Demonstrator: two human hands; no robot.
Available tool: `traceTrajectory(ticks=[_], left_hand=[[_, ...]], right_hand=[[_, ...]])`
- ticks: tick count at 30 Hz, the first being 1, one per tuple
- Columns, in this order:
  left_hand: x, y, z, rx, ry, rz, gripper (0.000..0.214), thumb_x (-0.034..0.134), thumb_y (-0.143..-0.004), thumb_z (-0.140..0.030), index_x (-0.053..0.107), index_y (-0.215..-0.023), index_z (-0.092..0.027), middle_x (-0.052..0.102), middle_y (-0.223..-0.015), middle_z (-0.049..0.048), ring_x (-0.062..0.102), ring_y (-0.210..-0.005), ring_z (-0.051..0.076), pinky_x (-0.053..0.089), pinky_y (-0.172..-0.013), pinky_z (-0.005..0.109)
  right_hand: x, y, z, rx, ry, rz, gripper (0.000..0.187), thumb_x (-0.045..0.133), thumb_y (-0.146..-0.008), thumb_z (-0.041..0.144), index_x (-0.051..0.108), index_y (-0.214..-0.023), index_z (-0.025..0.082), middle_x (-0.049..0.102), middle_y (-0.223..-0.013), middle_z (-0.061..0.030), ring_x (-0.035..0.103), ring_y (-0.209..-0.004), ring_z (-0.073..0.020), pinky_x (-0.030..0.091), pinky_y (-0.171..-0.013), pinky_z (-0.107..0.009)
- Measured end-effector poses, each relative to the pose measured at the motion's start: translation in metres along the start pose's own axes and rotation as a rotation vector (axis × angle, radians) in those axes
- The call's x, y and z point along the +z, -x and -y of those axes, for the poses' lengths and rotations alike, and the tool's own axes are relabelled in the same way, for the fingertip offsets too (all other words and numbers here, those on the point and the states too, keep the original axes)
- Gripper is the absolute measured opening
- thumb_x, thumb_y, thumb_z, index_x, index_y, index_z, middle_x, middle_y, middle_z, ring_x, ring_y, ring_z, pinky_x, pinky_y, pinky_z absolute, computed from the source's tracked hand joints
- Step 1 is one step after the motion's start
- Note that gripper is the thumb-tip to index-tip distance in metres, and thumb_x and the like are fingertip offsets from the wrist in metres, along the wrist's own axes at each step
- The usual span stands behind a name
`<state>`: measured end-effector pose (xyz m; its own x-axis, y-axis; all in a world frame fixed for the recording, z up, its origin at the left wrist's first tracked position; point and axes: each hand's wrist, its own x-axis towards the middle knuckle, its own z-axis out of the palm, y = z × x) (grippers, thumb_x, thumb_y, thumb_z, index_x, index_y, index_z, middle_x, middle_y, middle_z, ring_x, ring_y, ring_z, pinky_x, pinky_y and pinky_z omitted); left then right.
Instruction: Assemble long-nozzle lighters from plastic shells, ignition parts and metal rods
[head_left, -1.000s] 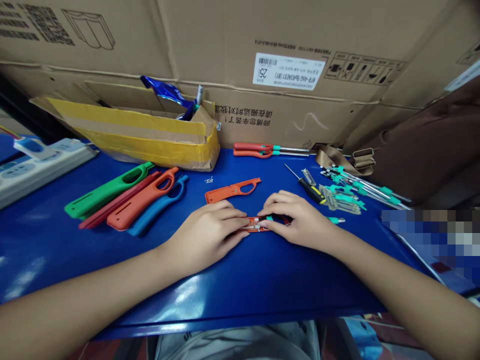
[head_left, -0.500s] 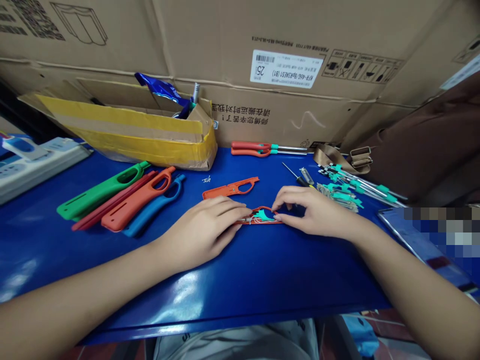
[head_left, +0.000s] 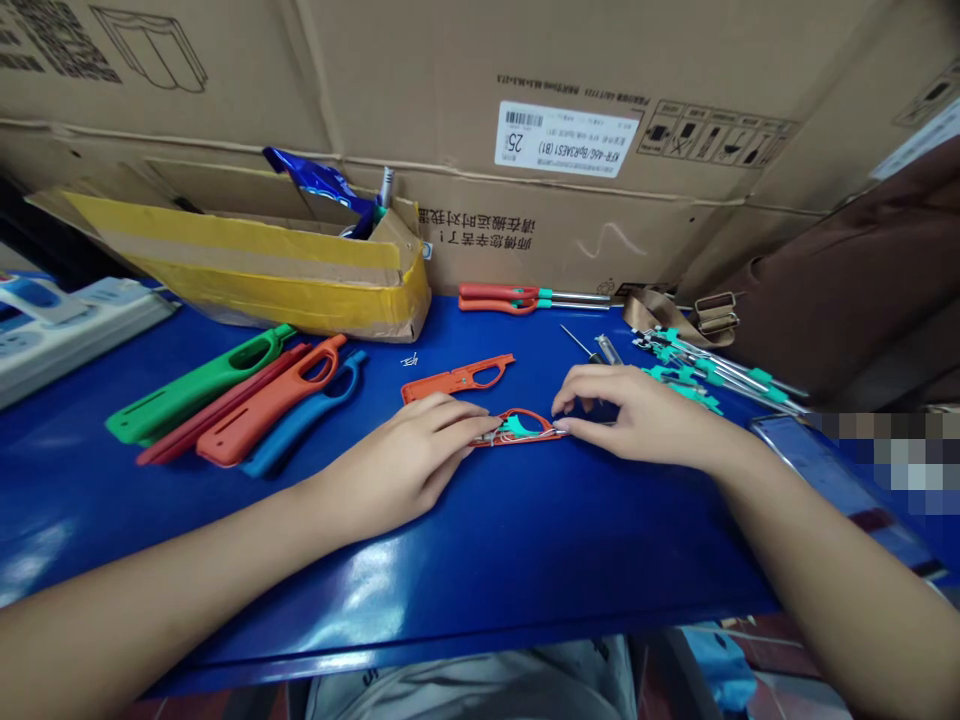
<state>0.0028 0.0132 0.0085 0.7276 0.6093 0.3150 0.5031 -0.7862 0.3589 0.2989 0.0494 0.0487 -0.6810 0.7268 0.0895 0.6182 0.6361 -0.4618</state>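
Note:
My left hand is closed over the rear of an orange lighter shell half lying on the blue table. A teal trigger and thin pale wires sit inside this shell. At its narrow front end, my right hand pinches with thumb and fingertips; the exact piece between them is partly hidden. Just beyond my left hand lies the matching orange shell half, inner side up. A screwdriver and a small clear part lie behind my right hand.
Green, orange and blue lighter shells lie at left. Two red-orange lighters rest at the back. Metal rods with teal parts and a phone are at right. A yellow-taped box and power strip stand left.
My right hand has shifted slightly right along the shell toward its front tip, leaving the trigger loop more exposed. My left hand keeps its hold. The view has moved a little.

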Motion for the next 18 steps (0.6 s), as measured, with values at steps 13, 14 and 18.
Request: traceTrajectory(ticks=[13,14,18], left_hand=[[-0.0001,-0.0023,0.0028,-0.023,0.121,-0.014,0.032,0.048,-0.104,-0.016,0.058,-0.134,-0.018,0.067,-0.130,0.0085,0.059,-0.120,0.022,0.049,-0.107,0.039],[-0.0002,-0.0024,0.0027,-0.027,0.120,-0.015,0.033,0.049,-0.103,-0.016,0.058,-0.135,-0.018,0.067,-0.130,0.0088,0.059,-0.120,0.022,0.049,-0.107,0.039],[-0.0002,-0.0025,0.0009,-0.032,0.129,-0.035,0.035,0.049,-0.102,-0.014,0.058,-0.135,-0.016,0.068,-0.129,0.0095,0.059,-0.123,0.021,0.049,-0.107,0.037]], right_hand=[[0.0041,-0.0074,-0.0012,0.267,-0.238,0.117,0.014,0.069,-0.087,0.031,0.073,-0.083,0.019,0.074,-0.087,-0.0045,0.063,-0.082,-0.0189,0.046,-0.073,-0.030],[0.0042,-0.0073,-0.0013,0.269,-0.230,0.116,0.014,0.069,-0.086,0.031,0.074,-0.084,0.019,0.074,-0.087,-0.0046,0.063,-0.081,-0.0189,0.046,-0.072,-0.030],[0.0055,-0.0072,-0.0004,0.270,-0.209,0.102,0.013,0.069,-0.086,0.031,0.073,-0.083,0.019,0.072,-0.084,-0.0037,0.061,-0.078,-0.0177,0.046,-0.071,-0.029]])
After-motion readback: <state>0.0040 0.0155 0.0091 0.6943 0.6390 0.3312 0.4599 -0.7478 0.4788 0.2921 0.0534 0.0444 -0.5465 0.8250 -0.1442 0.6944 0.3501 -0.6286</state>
